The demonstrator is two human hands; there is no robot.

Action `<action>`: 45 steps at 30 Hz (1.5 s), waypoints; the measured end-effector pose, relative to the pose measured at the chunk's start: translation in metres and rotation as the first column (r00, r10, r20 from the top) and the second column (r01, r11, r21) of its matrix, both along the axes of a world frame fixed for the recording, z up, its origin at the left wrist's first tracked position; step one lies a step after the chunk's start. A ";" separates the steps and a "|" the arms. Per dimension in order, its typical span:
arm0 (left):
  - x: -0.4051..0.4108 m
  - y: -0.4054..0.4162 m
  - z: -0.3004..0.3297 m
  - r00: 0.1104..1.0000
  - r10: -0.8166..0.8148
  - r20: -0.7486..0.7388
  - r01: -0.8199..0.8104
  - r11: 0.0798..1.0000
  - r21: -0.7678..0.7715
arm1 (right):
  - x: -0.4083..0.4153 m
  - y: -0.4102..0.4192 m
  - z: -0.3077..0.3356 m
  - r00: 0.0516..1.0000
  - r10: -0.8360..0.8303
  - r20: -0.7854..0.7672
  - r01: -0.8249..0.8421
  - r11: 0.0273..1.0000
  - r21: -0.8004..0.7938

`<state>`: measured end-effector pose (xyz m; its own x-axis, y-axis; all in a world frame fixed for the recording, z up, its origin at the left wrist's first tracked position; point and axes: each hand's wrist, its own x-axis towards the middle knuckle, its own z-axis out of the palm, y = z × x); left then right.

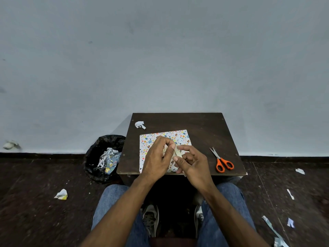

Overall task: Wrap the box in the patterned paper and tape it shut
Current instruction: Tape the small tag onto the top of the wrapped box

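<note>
Bottom centre: knees in jeans (114, 198). Above, left hand (156, 157) and right hand (193, 162) pinching a pale item, possibly tape, over flat patterned paper (179, 136). Wrapping seemingly unstarted; box unseen.

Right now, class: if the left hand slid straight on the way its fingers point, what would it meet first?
Probably the right hand: the left hand points right and slightly away, fingertips almost touching it above the patterned paper. Depth is unclear.
</note>
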<state>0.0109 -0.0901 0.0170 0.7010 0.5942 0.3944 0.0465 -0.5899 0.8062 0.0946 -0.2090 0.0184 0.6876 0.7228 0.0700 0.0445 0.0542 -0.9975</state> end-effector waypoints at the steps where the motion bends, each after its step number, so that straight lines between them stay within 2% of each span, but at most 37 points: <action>1: 0.000 -0.002 -0.001 1.000 0.000 0.008 0.000 0.999 -0.037 | -0.001 0.000 0.000 1.000 -0.006 -0.009 0.006 1.000 0.011; 3: 0.002 -0.007 0.001 0.998 0.009 0.059 0.003 0.980 -0.200 | -0.002 -0.001 0.000 1.000 -0.016 -0.024 0.017 0.999 0.033; 5: 0.003 -0.013 0.005 0.987 0.048 0.155 0.019 0.913 -0.407 | -0.002 -0.001 -0.001 0.999 -0.024 -0.033 0.025 0.999 0.047; 7: 0.003 -0.017 0.006 0.979 0.079 0.188 0.022 0.876 -0.482 | -0.002 -0.002 -0.002 0.999 -0.029 -0.031 0.030 0.998 0.049; 11: -0.001 -0.024 -0.003 0.992 0.031 0.121 0.031 0.876 -0.481 | -0.002 -0.003 -0.001 0.999 -0.020 -0.038 0.021 0.999 0.049; 23: 0.006 -0.028 0.004 0.975 0.153 0.163 -0.057 0.874 -0.483 | -0.003 -0.004 -0.006 0.999 -0.027 -0.032 0.028 0.999 0.028; 28: 0.004 -0.018 -0.002 0.985 0.113 0.129 -0.044 0.892 -0.450 | -0.005 -0.004 -0.010 0.999 -0.042 -0.022 0.043 0.999 0.030; 39: -0.003 -0.016 0.003 0.993 0.019 0.117 0.049 0.836 -0.547 | -0.005 -0.005 -0.012 0.999 -0.039 -0.028 0.041 0.997 0.058; 45: -0.003 -0.015 0.000 0.994 0.009 0.110 0.047 0.867 -0.497 | -0.006 -0.013 -0.014 1.000 0.022 -0.021 -0.020 0.996 0.082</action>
<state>0.0079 -0.1056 0.0175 0.6849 0.7183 0.1218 -0.0625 -0.1087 0.9921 0.0887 -0.2218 0.0043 0.6741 0.7298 0.1142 0.0206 0.1359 -0.9905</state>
